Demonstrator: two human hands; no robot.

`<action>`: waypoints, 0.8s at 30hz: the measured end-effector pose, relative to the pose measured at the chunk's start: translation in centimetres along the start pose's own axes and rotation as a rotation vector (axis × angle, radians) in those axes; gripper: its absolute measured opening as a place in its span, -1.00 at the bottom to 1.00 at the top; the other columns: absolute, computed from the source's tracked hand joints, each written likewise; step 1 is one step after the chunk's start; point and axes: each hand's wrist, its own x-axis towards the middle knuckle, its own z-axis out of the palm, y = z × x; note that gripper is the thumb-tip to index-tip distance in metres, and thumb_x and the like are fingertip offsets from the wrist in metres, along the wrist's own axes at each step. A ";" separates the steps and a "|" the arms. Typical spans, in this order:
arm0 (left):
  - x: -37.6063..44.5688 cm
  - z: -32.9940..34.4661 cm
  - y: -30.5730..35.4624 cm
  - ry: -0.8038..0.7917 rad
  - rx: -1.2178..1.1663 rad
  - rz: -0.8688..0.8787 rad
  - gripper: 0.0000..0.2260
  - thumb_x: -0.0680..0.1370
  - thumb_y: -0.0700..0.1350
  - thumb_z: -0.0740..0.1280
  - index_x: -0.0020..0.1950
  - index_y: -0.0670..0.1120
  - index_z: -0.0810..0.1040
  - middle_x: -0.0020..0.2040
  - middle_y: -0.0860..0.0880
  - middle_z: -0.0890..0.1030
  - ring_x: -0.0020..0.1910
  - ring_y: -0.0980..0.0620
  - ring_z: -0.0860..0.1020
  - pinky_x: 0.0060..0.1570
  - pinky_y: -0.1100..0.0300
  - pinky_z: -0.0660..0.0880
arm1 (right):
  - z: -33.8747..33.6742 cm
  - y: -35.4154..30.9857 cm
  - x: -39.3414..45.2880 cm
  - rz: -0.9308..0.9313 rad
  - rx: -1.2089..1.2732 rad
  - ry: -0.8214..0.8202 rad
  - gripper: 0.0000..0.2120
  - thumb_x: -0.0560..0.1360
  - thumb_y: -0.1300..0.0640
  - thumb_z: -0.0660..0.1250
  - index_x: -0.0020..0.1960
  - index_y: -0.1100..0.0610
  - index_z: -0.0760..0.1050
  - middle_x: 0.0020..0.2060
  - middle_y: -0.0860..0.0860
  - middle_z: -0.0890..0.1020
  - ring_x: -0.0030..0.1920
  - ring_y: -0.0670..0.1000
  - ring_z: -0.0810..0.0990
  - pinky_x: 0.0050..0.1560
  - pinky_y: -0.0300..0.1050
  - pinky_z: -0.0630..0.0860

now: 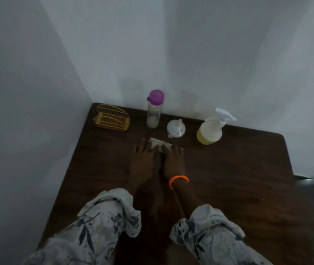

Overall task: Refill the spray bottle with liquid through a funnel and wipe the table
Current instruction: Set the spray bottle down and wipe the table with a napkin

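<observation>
A small folded pale cloth [159,144] lies on the dark wooden table [238,178]. My left hand [142,159] and my right hand [173,161] both rest flat on its near part, fingers spread. Behind them a white funnel [176,128] stands upside down, spout up. To its right is the spray bottle [210,131] with a white trigger head and yellowish liquid inside. A tall clear bottle [154,111] with a purple cap holds a little whitish liquid at its bottom.
A yellow wire rack [111,118] sits in the far left corner of the table. White walls close the left side and back. An orange band [178,181] circles my right wrist. The table's right edge drops to a dark floor.
</observation>
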 end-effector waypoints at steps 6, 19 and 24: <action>0.7 -1.6 -4.3 -0.003 0.061 -0.042 -0.52 0.56 0.12 0.21 0.47 0.05 0.47 0.55 -0.11 0.38 0.60 -0.19 0.16 0.47 -0.18 0.19 | 1.0 -4.2 1.5 -0.040 -0.023 -0.050 -0.53 0.65 0.02 0.16 0.55 0.01 0.27 0.53 0.25 0.20 0.50 0.35 0.16 0.51 0.22 0.20; -19.1 4.9 -4.3 -0.116 -0.020 0.042 -0.42 0.38 0.02 0.24 0.40 -0.02 0.58 0.42 -0.19 0.54 0.49 -0.19 0.41 0.34 -0.08 0.25 | 6.6 -3.2 -18.8 -0.180 0.064 -0.137 -0.38 0.48 -0.01 0.01 0.51 0.01 0.38 0.49 0.24 0.36 0.47 0.30 0.33 0.45 0.21 0.34; -26.6 7.4 1.2 -0.227 -0.066 0.128 -0.37 0.34 -0.06 0.18 0.41 -0.03 0.58 0.40 -0.20 0.55 0.44 -0.20 0.47 0.31 -0.05 0.25 | 7.1 1.8 -26.9 -0.153 -0.004 -0.177 -0.39 0.50 0.01 0.29 0.53 -0.15 0.30 0.49 0.11 0.34 0.48 0.16 0.31 0.42 0.04 0.42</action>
